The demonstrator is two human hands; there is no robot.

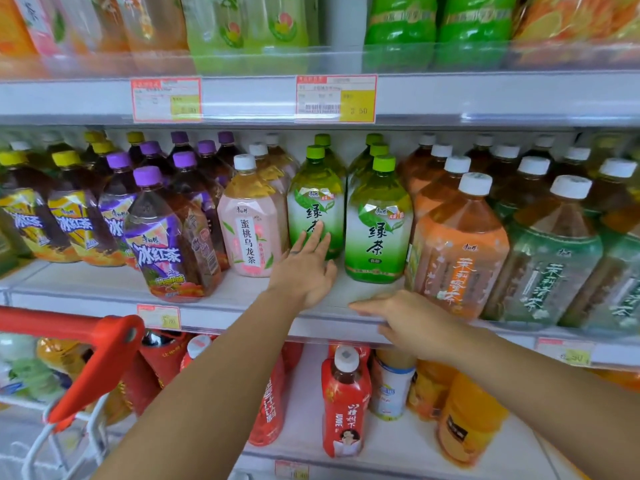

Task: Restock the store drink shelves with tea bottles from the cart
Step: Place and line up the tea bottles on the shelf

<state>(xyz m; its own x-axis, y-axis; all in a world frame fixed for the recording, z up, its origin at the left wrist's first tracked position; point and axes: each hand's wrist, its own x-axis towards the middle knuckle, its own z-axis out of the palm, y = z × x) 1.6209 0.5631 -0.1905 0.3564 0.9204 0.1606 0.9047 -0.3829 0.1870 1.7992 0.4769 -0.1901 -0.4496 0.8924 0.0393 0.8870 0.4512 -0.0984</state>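
We reach our left hand (pixel 304 268) flat onto the middle shelf (pixel 104 289), fingers spread and loose, gripping nothing; the fingertips (pixel 320 233) press against the lower label of a green tea bottle (pixel 317 206) standing back in its row. Its twin, the front green tea bottle (pixel 379 223), stands just to the right and closer to the shelf's lip, so that a bare strip of white shelf shows in front of the bottle we touch. Both are clear, ribbed plastic with faceted shoulders, glossy shrink labels fading from white to green, and lime screw caps.

Our right hand (pixel 405 318) rests on the shelf's front edge, just beside the base of the orange-labelled jasmine tea bottle (pixel 457 254), palm down and fingers stretched out leftward along the smooth rail (it holds nothing).

To the left of the green teas stands a pink peach oolong bottle (pixel 251 220) with a white cap, then a purple-capped iced tea bottle (pixel 169 237) tilted forward out of its row, its crinkled label catching the light. Paper price tags (pixel 335 98) sit behind a clear plastic strip on the shelf above.

At lower left, the red plastic handle (pixel 104 344) of the cart meets white wire bars (pixel 59 441); its contents are too blurred to name.
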